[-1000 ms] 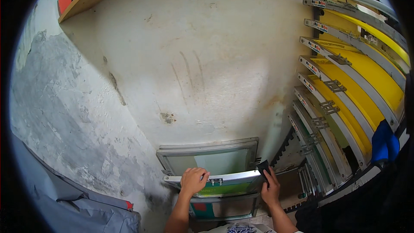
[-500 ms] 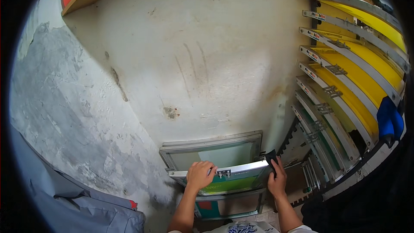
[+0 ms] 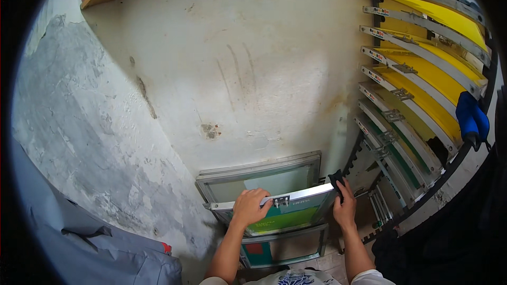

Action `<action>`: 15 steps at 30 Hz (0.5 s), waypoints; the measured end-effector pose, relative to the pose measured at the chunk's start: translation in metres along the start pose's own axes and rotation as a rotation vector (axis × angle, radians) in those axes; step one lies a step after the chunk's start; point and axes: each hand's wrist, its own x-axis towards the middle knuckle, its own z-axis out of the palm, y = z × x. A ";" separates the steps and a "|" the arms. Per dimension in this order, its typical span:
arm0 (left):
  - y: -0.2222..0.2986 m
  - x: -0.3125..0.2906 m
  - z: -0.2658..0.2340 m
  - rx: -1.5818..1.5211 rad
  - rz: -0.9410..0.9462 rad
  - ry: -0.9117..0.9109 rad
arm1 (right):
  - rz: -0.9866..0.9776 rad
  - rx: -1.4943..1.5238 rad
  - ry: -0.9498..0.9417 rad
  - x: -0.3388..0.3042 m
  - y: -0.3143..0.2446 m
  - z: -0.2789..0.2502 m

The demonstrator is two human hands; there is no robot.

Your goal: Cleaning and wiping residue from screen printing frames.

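Observation:
Low in the middle of the head view is an aluminium-framed printing screen (image 3: 290, 220), its mesh green. My left hand (image 3: 250, 207) is closed over its top bar, left of a small metal fitting (image 3: 281, 201). A small pale-grey thing shows by the thumb, too little of it to name. At the screen's top right corner my right hand (image 3: 345, 206) is closed on a black cloth-like piece (image 3: 336, 180), which lies against the corner. The fingers' far sides are hidden.
More framed screens (image 3: 259, 171) lean on the white wall behind, and another framed screen (image 3: 285, 248) stands nearer me. At right a rack (image 3: 417, 200) holds several yellow and green screens, with a blue cloth-like thing (image 3: 471, 121) hanging there. Grey fabric (image 3: 100, 243) is at left.
The held screen has shifted slightly up and right, its right corner higher. Both hands have moved with it, the black piece staying at the corner. The whole view has shifted a little.

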 end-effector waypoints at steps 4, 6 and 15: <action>-0.005 0.003 -0.003 -0.025 0.052 -0.018 | 0.007 0.001 0.003 0.005 -0.001 0.003; -0.006 0.004 -0.005 -0.036 0.064 -0.022 | 0.007 -0.006 0.000 0.006 -0.002 0.004; -0.008 -0.002 -0.013 0.082 0.000 -0.101 | -0.022 0.027 -0.017 0.002 -0.012 0.008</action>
